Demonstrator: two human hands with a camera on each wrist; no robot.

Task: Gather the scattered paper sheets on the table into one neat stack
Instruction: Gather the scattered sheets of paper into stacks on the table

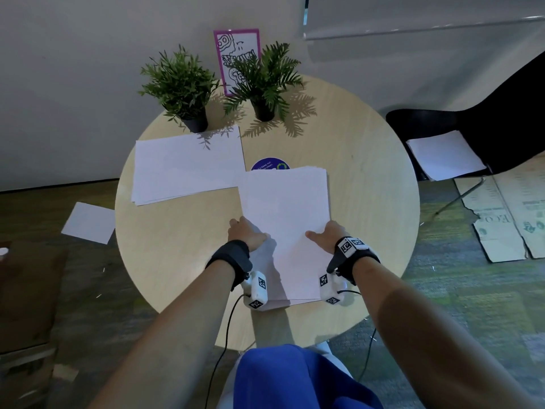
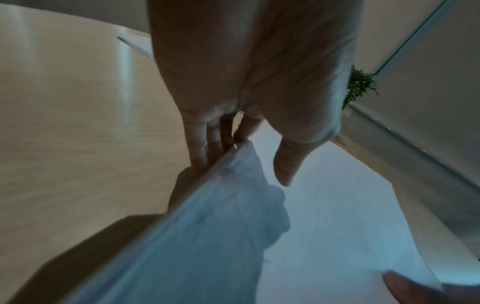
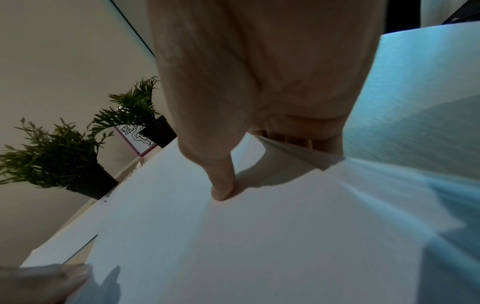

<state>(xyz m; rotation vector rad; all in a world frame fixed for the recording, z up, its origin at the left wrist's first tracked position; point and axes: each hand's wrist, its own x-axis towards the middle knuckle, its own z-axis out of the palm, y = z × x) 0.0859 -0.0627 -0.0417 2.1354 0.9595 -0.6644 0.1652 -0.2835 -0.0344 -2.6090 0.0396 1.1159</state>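
Note:
A stack of white paper sheets [image 1: 284, 216] lies lengthwise in the middle of the round wooden table [image 1: 182, 261], its near end raised slightly. My left hand [image 1: 249, 231] grips its left edge, fingers [image 2: 205, 152] beneath and thumb over the top. My right hand [image 1: 321, 231] pinches the right edge. Its thumb [image 3: 222, 189] presses on the top sheet [image 3: 259, 246] and its fingers curl underneath. A second pile of sheets [image 1: 188, 166] lies flat at the back left of the table, slightly fanned, apart from both hands.
Two potted plants [image 1: 181, 81] [image 1: 265, 75] and a purple-framed sign [image 1: 236, 54] stand at the table's back. A purple sticker [image 1: 269, 165] peeks out beyond the held stack. One sheet [image 1: 88, 222] lies on the floor left. More sheets [image 1: 445, 154] rest on a black chair right.

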